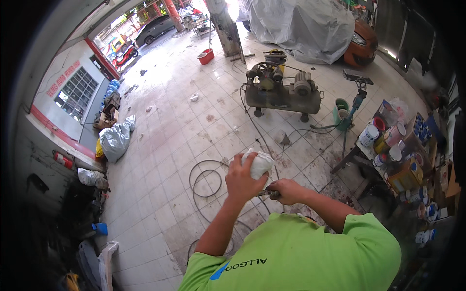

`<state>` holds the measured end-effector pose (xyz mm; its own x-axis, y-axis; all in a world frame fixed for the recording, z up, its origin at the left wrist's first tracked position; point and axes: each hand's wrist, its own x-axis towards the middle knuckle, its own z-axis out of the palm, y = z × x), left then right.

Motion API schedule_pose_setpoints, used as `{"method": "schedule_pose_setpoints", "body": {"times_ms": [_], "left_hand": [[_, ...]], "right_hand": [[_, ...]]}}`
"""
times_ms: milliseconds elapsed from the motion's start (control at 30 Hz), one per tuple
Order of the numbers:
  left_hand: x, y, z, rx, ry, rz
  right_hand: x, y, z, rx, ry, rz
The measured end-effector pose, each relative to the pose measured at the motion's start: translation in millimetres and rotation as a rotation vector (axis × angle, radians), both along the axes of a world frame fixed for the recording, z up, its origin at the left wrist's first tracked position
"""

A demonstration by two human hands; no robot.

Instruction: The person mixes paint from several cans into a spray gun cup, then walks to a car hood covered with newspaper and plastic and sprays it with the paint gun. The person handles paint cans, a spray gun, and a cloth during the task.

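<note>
In front of my chest, my left hand (243, 177) has its fingers wrapped around a crumpled white cloth-like bundle (262, 164); whether anything lies inside it cannot be seen. Close beside it on the right, my right hand (290, 192) is closed around a small metal tool (268, 193), perhaps a spray gun. Its fingers hide most of the tool. A thin dark hose (213, 195) lies in loops on the tiles below my hands, and part of it runs beneath them.
An air compressor (284, 94) stands ahead on the tiled floor (174, 145). To the right, paint cans (369, 135) crowd a bench near a green bucket (341, 110). A grey-covered orange car (303, 29), a pillar (224, 26) and a red basin (206, 56) are farther off. Silver bags (116, 140) sit left.
</note>
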<state>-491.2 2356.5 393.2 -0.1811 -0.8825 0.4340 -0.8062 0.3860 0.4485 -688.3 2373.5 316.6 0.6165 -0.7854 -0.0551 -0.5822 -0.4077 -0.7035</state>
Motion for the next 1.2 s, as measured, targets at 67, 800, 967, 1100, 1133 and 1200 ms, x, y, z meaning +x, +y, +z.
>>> {"method": "schedule_pose_setpoints", "body": {"times_ms": [67, 800, 967, 1100, 1133, 1200], "left_hand": [[9.6, -9.5, 4.7, 0.031, 0.009, -0.214], [4.6, -91.1, 44.2, 0.958, 0.810, -1.263], [-30.0, -92.2, -12.2, 1.212, 1.425, -1.623], [-23.1, -68.2, -19.3, 1.256, 1.592, -1.129], [-14.2, -69.1, -33.1, 1.183, 1.591, -1.054], [-20.6, -43.4, -37.3, 0.774, 1.531, -0.595]], "right_hand": [[-11.8, 12.1, 9.7, 0.027, -0.085, 0.002], [-68.9, 16.0, 63.0, -0.087, -0.331, 0.212], [-65.4, 14.2, 56.9, 0.011, -0.498, 0.208], [-81.0, 18.7, 52.7, 0.047, -0.423, 0.100], [-81.4, 20.0, 50.8, 0.042, -0.407, 0.075], [-82.4, 18.7, 50.8, 0.016, -0.406, 0.048]]}}
